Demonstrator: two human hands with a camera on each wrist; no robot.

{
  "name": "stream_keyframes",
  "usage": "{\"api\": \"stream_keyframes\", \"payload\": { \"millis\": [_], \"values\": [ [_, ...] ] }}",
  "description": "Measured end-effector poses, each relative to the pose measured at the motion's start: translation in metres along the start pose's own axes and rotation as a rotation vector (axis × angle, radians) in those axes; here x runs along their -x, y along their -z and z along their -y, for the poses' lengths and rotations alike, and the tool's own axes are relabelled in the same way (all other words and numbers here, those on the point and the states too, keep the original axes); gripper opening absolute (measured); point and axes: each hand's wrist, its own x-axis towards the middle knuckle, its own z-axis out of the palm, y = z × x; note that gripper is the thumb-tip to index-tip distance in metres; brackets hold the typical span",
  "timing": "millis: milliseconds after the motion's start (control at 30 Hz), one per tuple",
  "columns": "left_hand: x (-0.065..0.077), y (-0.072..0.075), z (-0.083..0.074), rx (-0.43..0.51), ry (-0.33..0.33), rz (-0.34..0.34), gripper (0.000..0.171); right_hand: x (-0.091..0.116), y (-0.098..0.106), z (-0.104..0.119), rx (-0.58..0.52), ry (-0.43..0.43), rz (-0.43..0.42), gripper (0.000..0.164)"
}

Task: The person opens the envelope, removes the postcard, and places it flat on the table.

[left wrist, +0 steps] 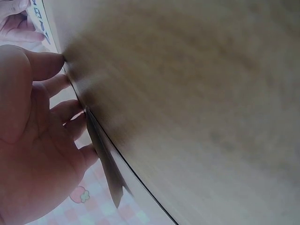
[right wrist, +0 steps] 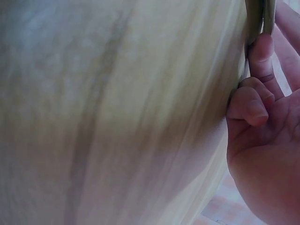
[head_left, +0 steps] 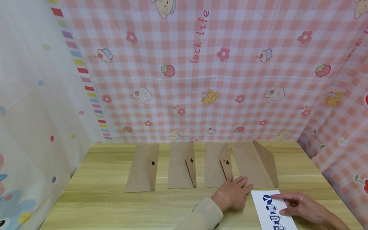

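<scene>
My left hand [head_left: 232, 193] lies palm down with its fingers spread, its fingertips at the lower ends of the third brown paper envelope [head_left: 213, 166] and the fourth envelope [head_left: 250, 164]. In the left wrist view its fingers [left wrist: 68, 111] meet the wooden surface beside a raised flap [left wrist: 107, 164]. A white card [head_left: 263, 207] with dark blue printing lies in front of the fourth envelope, cut off by the frame's bottom. On its face rest the straight index finger and the thumb of my right hand [head_left: 307, 207]. The right hand's other fingers [right wrist: 251, 103] bend inward at the table.
Two more brown envelopes, the leftmost [head_left: 138, 169] and its neighbour [head_left: 179, 166], continue the row along the back of the wooden table [head_left: 115, 210]. Small dark marks show on three flaps. A pink checked cloth [head_left: 184, 95] hangs behind, and a dotted white cloth [head_left: 28, 111] at left.
</scene>
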Motion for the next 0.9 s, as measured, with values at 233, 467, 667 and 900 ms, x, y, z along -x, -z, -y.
{"api": "stream_keyframes", "payload": {
  "millis": [233, 467, 667, 900],
  "values": [
    [-0.0003, 0.0001, 0.0000, 0.017, 0.002, 0.004, 0.052, -0.0011, -0.0002, 0.0018, 0.007, -0.038, -0.005, 0.043],
    [-0.0004, 0.0000, -0.0001, -0.002, -0.001, 0.007, 0.051, -0.0006, 0.0006, 0.0019, 0.001, -0.041, 0.005, 0.043],
    [0.0001, 0.0008, 0.0006, 0.003, -0.002, -0.010, 0.051, -0.0014, 0.0000, 0.0051, 0.062, -0.033, -0.006, 0.043],
    [0.0016, 0.0019, 0.0006, 0.010, -0.001, -0.008, 0.051, -0.0016, -0.0004, 0.0068, 0.048, -0.050, -0.001, 0.043]
  ]
}}
